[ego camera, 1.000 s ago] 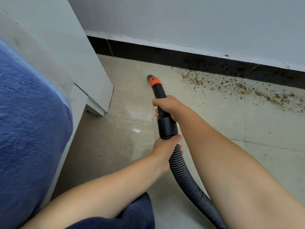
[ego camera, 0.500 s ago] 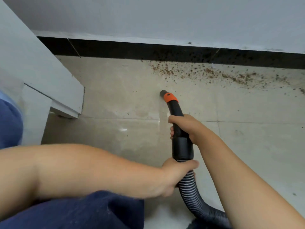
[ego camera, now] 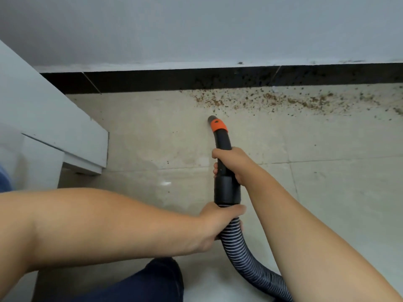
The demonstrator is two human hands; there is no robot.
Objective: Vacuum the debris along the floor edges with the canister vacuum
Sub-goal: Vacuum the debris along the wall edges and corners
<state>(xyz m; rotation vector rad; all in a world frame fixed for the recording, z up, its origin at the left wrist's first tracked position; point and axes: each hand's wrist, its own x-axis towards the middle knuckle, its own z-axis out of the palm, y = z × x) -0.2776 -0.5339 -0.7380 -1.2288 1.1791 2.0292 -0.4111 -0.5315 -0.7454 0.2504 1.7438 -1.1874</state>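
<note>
1. Right hand [ego camera: 231,163] is wrapped around the black vacuum handle tube [ego camera: 223,144], fingers curled round its left side, gripping just above the fat black cuff [ego camera: 227,189].
2. Left hand [ego camera: 218,223] is clamped on the ribbed hose [ego camera: 242,256] right where it meets that cuff, thumb lying across the top. So both hands are on the same line, left nearer, right farther, with only the cuff between them.
3. Past the right hand the tube curves up and left to an orange collar [ego camera: 218,125] and a short dark nozzle tip [ego camera: 211,118]. The tip points at the tile floor [ego camera: 327,192]; can't tell if it's actually touching.
4. The hose runs from the left hand down and right, out of view at the near edge under the right forearm.
5. The debris [ego camera: 283,101], brown crumbs and specks, is strewn along the far floor edge against the black baseboard [ego camera: 152,80], mostly far and right of the nozzle. The closest crumbs sit just beyond the tip.
6. A few stray specks dot the tile to the left of the tube.
7. On the left there's a pale grey furniture panel [ego camera: 54,118], and a dark blue trouser knee [ego camera: 157,282] at the near edge.
</note>
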